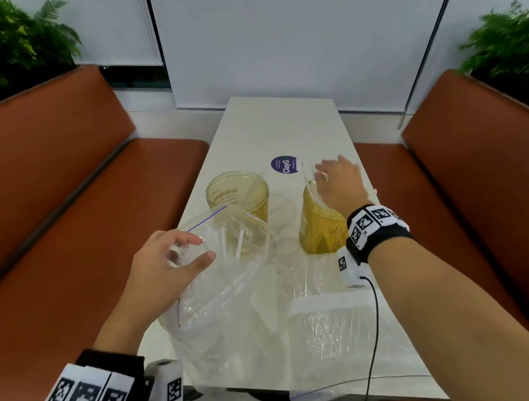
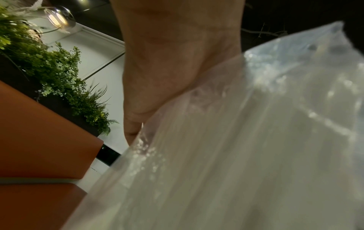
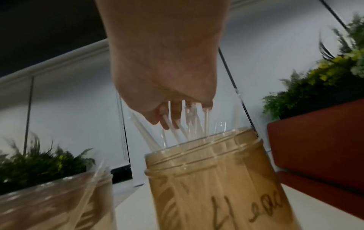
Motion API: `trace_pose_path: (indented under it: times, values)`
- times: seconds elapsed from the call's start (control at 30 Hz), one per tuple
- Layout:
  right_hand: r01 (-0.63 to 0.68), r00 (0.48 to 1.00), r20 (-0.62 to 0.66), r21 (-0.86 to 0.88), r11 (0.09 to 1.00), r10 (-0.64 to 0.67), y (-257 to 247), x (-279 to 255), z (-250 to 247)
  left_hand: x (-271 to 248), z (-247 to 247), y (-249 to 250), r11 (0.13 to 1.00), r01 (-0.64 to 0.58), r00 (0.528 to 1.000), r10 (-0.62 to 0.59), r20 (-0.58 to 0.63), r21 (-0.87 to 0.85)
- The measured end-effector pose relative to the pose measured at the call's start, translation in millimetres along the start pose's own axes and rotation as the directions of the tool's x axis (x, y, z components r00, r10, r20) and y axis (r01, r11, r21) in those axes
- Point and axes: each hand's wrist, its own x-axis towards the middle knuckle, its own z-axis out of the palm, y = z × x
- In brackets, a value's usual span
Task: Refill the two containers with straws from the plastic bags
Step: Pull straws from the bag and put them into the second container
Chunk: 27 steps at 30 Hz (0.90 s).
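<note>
Two clear plastic zip bags: the larger bag (image 1: 222, 304), straws (image 1: 225, 241) inside, held open at its mouth by the pinching left hand (image 1: 165, 267); a flatter bag (image 1: 334, 334) lying beside it. Two amber see-through jars: the right jar (image 1: 321, 230) looks well stocked, the left jar (image 1: 239, 196) holds few, so the refill seems roughly half done. The right hand (image 1: 340, 181) lowers a bundle into the right jar; its grip I cannot tell.

A white table (image 1: 281, 126) carries two amber jars (image 1: 238, 196) beside a purple sticker (image 1: 284, 165). Clear plastic bags (image 1: 331, 331) lie nearer than the sticker.
</note>
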Motion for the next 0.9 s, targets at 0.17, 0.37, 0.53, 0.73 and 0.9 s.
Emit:
trace_pose_path:
  times: [0.17, 0.37, 0.53, 0.73, 0.9]
  values:
    - [0.127, 0.966, -0.236, 0.058, 0.99, -0.11, -51, -13, -32, 0, 0, -1, 0.999, -0.029, 1.0, 0.028, -0.011, -0.024]
    - [0.255, 0.921, 0.127, 0.518, 0.817, -0.369, -166, -81, -70, -1, 3, -1, 0.995, -0.07, 0.997, 0.067, -0.046, -0.076]
    - [0.289, 0.772, 0.566, 0.093, 0.953, -0.289, -193, -115, -41, -2, 4, -3, 0.958, 0.018, 0.999, -0.031, -0.041, -0.285]
    - [0.097, 0.737, 0.591, 0.391, 0.915, -0.33, -189, -135, -2, -3, 0, -12, 0.949, 0.013, 0.996, -0.041, -0.083, -0.314]
    - [0.163, 0.766, 0.515, 0.423, 0.891, -0.385, -189, -139, 12, -5, -3, -14, 0.942, 0.018, 0.988, -0.067, -0.137, -0.336]
